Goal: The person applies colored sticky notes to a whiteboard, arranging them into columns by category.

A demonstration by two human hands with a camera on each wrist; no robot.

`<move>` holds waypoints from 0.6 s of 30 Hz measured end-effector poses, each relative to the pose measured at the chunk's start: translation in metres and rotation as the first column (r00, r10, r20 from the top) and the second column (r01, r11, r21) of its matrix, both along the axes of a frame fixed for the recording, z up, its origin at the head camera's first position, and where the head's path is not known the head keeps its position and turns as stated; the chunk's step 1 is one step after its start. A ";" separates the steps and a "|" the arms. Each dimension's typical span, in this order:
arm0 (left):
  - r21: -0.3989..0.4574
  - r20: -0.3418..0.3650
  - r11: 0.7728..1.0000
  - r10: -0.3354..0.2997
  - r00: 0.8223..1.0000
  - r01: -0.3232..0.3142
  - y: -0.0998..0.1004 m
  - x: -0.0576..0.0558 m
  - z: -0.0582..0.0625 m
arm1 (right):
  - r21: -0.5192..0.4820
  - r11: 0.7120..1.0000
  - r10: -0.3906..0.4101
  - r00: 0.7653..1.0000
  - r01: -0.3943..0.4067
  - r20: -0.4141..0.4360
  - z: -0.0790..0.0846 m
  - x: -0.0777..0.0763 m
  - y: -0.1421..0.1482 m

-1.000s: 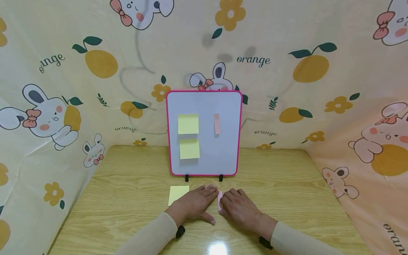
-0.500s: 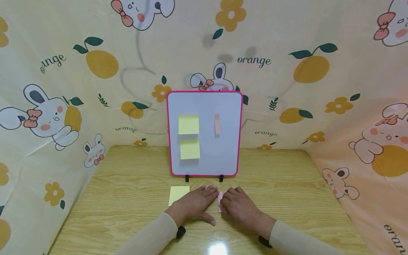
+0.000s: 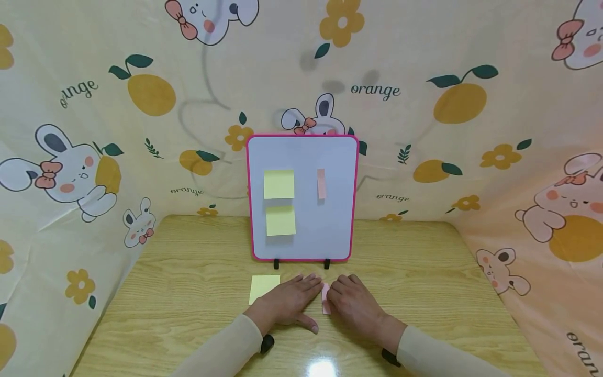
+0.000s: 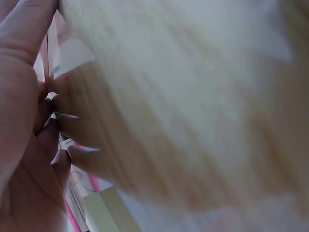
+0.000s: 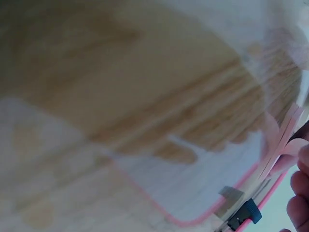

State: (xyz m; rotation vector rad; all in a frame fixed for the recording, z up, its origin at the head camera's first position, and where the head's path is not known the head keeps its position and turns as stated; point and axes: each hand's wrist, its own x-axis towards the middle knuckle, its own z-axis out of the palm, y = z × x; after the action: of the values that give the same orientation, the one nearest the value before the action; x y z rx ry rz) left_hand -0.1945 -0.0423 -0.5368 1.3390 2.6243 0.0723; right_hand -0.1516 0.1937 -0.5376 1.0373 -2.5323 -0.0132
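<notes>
A narrow pink sticky note pad (image 3: 325,301) lies on the wooden table between my two hands. My left hand (image 3: 291,299) rests flat beside it, fingers straight and fingertips close to its far left edge. With curled fingers, my right hand (image 3: 355,305) pinches at the pad's right side. In the right wrist view a pink sheet (image 5: 291,146) bends up from the pad toward the fingers (image 5: 299,186). The fingertips of the right hand are partly hidden in the head view. A yellow sticky note pad (image 3: 264,288) lies left of the pink one, partly covered by the left hand.
A whiteboard (image 3: 308,246) with a pink frame stands behind the hands on black feet (image 3: 327,264). Two yellow sticky notes (image 3: 279,184) are stuck on its left half, one pink strip (image 3: 321,184) on its right. Printed cloth (image 3: 395,173) surrounds the table (image 3: 188,283).
My right hand has shifted very slightly along the pink pad, its knuckles rising a touch in the head view. The left hand stays where it was.
</notes>
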 end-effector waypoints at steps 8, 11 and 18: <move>0.000 -0.004 1.000 -0.001 1.000 0.001 0.000 0.000 0.000 | 0.022 1.000 -0.012 0.998 0.013 -0.063 -0.001 -0.008 -0.002; 0.002 -0.005 1.000 -0.002 1.000 0.002 0.001 0.000 0.001 | 0.030 0.999 -0.013 0.997 0.016 -0.070 0.000 -0.010 -0.002; 0.010 -0.004 1.000 -0.002 1.000 0.002 0.001 -0.001 -0.001 | 0.029 1.000 -0.008 0.996 0.010 -0.088 -0.001 -0.011 -0.001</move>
State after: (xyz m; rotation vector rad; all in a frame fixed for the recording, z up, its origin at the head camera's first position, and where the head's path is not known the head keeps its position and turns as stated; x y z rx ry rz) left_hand -0.1951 -0.0413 -0.5378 1.3461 2.6290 0.0823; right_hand -0.1624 0.1931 -0.5390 1.0141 -2.4644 -0.0967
